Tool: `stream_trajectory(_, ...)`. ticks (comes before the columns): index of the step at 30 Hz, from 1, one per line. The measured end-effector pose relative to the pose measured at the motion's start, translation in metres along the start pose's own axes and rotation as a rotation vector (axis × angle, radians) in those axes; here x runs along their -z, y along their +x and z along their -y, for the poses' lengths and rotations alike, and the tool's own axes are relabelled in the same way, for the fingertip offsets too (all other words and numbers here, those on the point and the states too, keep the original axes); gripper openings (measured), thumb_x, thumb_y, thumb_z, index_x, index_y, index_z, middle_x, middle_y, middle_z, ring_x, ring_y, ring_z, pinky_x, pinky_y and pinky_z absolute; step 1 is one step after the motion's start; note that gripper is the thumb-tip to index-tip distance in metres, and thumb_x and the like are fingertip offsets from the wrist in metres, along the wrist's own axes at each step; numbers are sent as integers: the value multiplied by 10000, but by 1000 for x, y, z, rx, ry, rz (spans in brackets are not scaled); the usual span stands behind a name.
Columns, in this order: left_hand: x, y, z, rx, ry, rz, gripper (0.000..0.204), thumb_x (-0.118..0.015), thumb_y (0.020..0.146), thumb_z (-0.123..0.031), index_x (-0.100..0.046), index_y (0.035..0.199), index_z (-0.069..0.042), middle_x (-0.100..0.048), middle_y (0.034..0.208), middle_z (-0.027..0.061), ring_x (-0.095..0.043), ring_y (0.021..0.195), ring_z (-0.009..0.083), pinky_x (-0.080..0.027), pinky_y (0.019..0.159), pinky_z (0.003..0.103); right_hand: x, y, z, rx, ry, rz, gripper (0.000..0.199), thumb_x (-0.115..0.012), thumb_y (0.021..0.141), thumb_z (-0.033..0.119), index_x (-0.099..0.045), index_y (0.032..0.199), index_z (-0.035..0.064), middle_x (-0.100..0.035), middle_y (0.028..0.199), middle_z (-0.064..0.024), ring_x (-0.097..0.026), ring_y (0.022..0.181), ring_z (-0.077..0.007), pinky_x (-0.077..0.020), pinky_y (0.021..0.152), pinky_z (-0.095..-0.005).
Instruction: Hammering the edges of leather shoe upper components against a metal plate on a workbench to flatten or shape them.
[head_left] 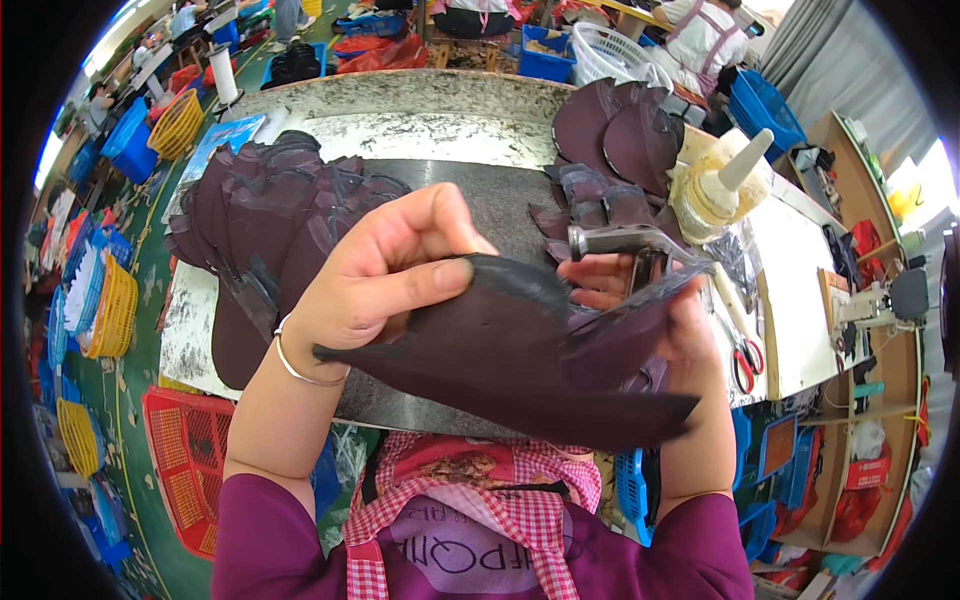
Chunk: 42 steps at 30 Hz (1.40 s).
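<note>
A dark maroon leather-like cut piece (pixel 490 345) with blackened edges is held up in front of me between both hands. My left hand (pixel 390 275) pinches its upper edge between thumb and fingers. My right hand (pixel 690 325) grips the piece's right side, its palm partly hidden behind it. A metal hammer head (pixel 605 240) shows by the right hand's fingers; whether that hand also holds the hammer I cannot tell. To the left lies a large heap of similar maroon pieces (pixel 265 215). More maroon pieces (pixel 620 130) are stacked at the far right.
On the right of the worktable (pixel 440 135) stand a glue-smeared bottle with a pointed nozzle (pixel 715 195) and red-handled scissors (pixel 745 365). A dark slab (pixel 480 195) lies mid-table. A red basket (pixel 185 470) sits at lower left. Beyond are a shelf (pixel 880 430), baskets and other people.
</note>
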<state>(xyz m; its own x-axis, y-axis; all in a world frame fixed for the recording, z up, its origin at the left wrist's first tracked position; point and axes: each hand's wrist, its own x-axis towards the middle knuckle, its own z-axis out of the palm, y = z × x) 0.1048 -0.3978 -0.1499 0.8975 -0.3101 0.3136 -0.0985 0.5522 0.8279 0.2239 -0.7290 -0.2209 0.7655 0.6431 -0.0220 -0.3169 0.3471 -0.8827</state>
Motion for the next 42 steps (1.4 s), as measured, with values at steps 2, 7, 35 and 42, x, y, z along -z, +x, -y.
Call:
stream_trajectory(2, 5, -11, 9, -16, 14, -46, 155, -694, 1061, -75, -572, 1152, -45, -723, 1143, 82, -695, 1016, 110, -556, 910, 265, -50, -9, 14, 30, -246, -209, 464, -943, 874, 262, -658, 1161, 35, -704, 1072, -22, -669, 941, -123, -552, 853, -299)
stream_trajectory(7, 1, -43, 52, 336, 17, -377, 142, -705, 1068, -95, -608, 1165, -62, -598, 951, -26, -591, 771, 34, -562, 656, 207, -24, -28, 49, 25, -794, -489, 367, -937, 851, 183, -676, 1074, 53, -653, 918, 17, -628, 830, -102, -508, 797, -252)
stream_trajectory(35, 15, -45, 91, 332, 1288, 97, 188, -758, 954, -151, -715, 1123, -81, -671, 993, 119, -690, 953, 364, -552, 825, 462, 10, 21, 81, 387, -1722, -804, 562, -731, 1025, 487, -730, 1277, -15, -734, 1072, -161, -679, 955, -257, -524, 876, -388)
stream_trajectory(42, 20, -45, 118, 174, 1164, -7, 95, -733, 959, -90, -673, 1013, -39, -652, 975, 128, -685, 928, 371, -557, 793, 458, -72, -36, 19, 124, -1338, -161, 190, -831, 966, 170, -742, 1070, 38, -685, 853, -23, -613, 772, -105, -493, 699, -284)
